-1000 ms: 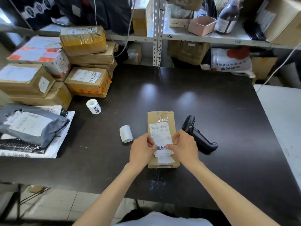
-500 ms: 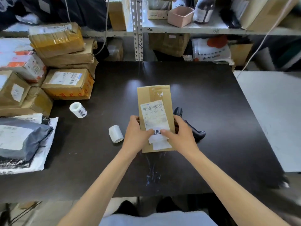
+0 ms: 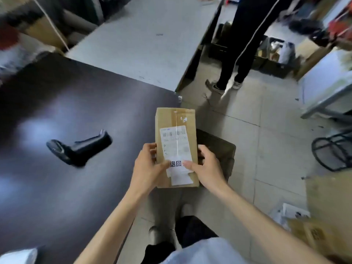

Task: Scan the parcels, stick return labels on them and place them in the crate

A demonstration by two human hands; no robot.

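Note:
A flat brown cardboard parcel [image 3: 176, 130] with a white shipping label and a white return label [image 3: 178, 164] stuck over the label's lower end is held in the air past the dark table's right edge. My left hand [image 3: 148, 168] grips its left side and my right hand [image 3: 206, 168] grips its right side, thumbs on the return label. The black handheld scanner [image 3: 78, 147] lies on the dark table [image 3: 47, 187] to the left. A dark olive crate [image 3: 219, 149] stands on the floor directly under the parcel, mostly hidden by it.
A grey table [image 3: 142, 44] stands beyond the dark one. Another person's legs [image 3: 242, 44] are on the tiled floor ahead. Cardboard boxes [image 3: 327, 206] sit at the lower right, a black wire frame [image 3: 333, 151] at the right, and a grey bench [image 3: 327, 88] above it.
I have turned to the right. Both hands lifted the parcel off the dark table and carried it past the table's right edge, above the crate. The scanner stayed on the table.

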